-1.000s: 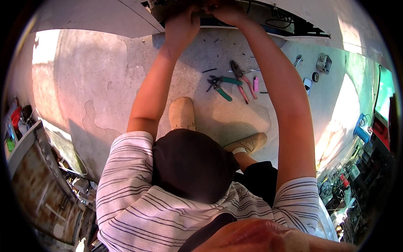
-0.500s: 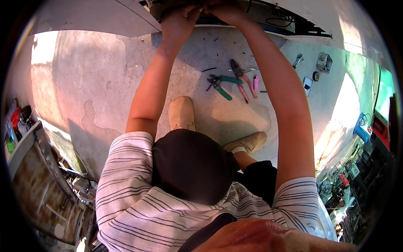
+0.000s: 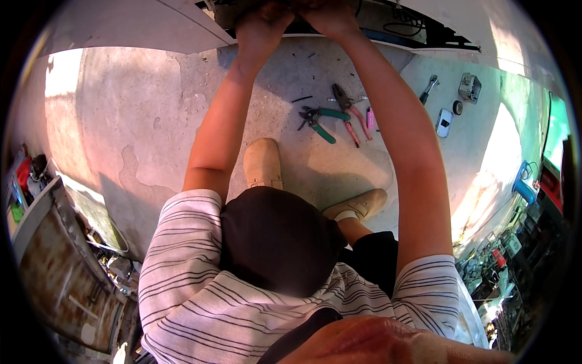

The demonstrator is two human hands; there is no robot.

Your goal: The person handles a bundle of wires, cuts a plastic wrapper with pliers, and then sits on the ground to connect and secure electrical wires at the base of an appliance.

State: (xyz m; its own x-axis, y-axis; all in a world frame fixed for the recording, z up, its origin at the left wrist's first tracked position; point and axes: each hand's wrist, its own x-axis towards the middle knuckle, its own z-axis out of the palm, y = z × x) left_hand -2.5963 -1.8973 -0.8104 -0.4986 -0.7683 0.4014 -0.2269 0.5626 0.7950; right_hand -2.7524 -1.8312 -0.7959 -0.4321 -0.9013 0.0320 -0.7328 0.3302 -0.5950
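My left hand (image 3: 262, 25) and my right hand (image 3: 327, 19) reach up into a dark opening in a white-panelled body (image 3: 139, 23), side by side at the top edge of the view. Fingers of both hands are bent around a small part in shadow that I cannot make out. Black cable (image 3: 403, 29) loops inside the opening, right of my right hand. On the concrete floor (image 3: 133, 109) below lie green-handled cutters (image 3: 331, 114), red-handled pliers (image 3: 350, 110), a pink cylinder (image 3: 370, 116) and a ratchet (image 3: 429, 87).
Near the ratchet are a metal box (image 3: 470, 86), black round item (image 3: 458, 107) and phone-like object (image 3: 444, 121). A rusty panel (image 3: 66, 273) leans at left among clutter. A blue tool (image 3: 524, 188) and metal scrap (image 3: 497, 267) line the right side. My shoes (image 3: 262, 161) stand on the floor.
Both hands have shifted slightly within the opening, and my right forearm has edged a little leftward. The tools on the floor look unmoved.
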